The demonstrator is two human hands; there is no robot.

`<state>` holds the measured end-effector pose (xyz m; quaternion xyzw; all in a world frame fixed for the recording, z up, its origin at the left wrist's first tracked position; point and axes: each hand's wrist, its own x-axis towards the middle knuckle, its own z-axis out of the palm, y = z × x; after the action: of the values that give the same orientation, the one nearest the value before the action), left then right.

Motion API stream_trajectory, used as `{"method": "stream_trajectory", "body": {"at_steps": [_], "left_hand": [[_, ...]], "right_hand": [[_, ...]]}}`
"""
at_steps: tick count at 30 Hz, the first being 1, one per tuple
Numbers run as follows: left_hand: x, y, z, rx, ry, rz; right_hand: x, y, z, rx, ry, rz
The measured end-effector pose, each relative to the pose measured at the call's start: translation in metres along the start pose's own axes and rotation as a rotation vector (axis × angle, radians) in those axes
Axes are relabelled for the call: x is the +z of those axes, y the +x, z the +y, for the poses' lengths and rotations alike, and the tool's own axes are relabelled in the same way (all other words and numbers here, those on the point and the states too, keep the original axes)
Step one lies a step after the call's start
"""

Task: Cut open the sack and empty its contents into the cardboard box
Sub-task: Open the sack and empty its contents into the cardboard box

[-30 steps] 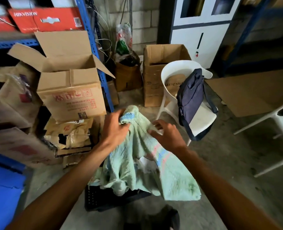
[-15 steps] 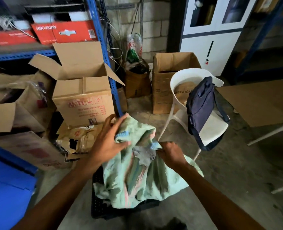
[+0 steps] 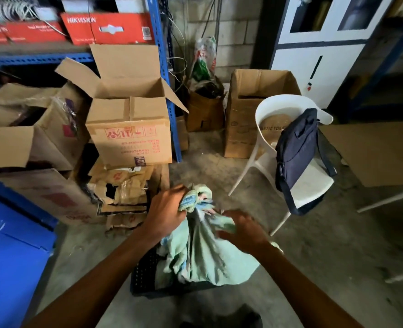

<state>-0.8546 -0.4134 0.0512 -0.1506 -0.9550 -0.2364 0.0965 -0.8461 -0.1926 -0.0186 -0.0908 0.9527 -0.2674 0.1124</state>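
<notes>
Sack (image 3: 203, 259): pale green woven fabric with blue and pink stripes, limp and creased; its lower part rests on a dark perforated crate (image 3: 146, 273) on the concrete floor, directly in front of the person.
Sack mouth: bunched into a knot-like wad at the top; no cut visible, contents hidden.
Left hand (image 3: 166, 213): fingers closed around the gathered top of the sack, holding it up.
Right hand (image 3: 240, 229): motion-blurred, fingers curled into the fabric just below the wad; no blade can be made out.
Risk, slack cloth: the fabric is loose, so a cut made near the gripping fingers would likely wander toward them.
Risk, spill: if opened over the crate, contents would probably drop through or beside it rather than into a box.
Risk, wrong target: several cartons stand about; which one is meant cannot be told.
Cardboard box (image 3: 129, 129): open-flapped, stacked on crushed cartons, well apart from the sack to the left and beyond.
Second box (image 3: 245, 114): open, further back, beside a white chair (image 3: 307, 183) carrying a dark bag (image 3: 295, 152).
</notes>
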Motion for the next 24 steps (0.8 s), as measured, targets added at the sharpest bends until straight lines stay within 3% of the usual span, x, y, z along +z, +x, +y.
{"method": "stream_trajectory", "body": {"at_steps": [2,5,8,13,16,18,22,24], "left_hand": [[0.001,-0.008,0.0,0.038,-0.029,-0.002],[-0.007,-0.014,0.011,0.057,-0.155,0.05],[-0.03,-0.004,0.008,0.016,-0.181,0.164],[-0.063,-0.001,-0.035,-0.143,-0.146,0.323],[-0.071,-0.004,-0.055,-0.206,-0.179,0.306],[-0.075,-0.003,-0.061,-0.278,-0.227,0.399],[-0.077,-0.003,-0.064,-0.194,-0.224,0.35],[-0.075,-0.004,-0.068,-0.222,-0.252,0.437]], "right_hand": [[0.025,-0.011,0.022,0.128,-0.048,-0.12],[0.041,-0.012,0.023,0.117,0.087,-0.146],[0.039,0.01,0.005,0.103,0.312,0.061],[-0.017,0.037,-0.025,-0.047,0.203,0.386],[-0.048,0.046,-0.044,-0.197,0.132,0.38],[-0.064,0.052,-0.058,-0.276,0.092,0.418],[-0.072,0.052,-0.085,-0.352,-0.001,0.338],[-0.084,0.049,-0.089,-0.362,0.003,0.431]]}}
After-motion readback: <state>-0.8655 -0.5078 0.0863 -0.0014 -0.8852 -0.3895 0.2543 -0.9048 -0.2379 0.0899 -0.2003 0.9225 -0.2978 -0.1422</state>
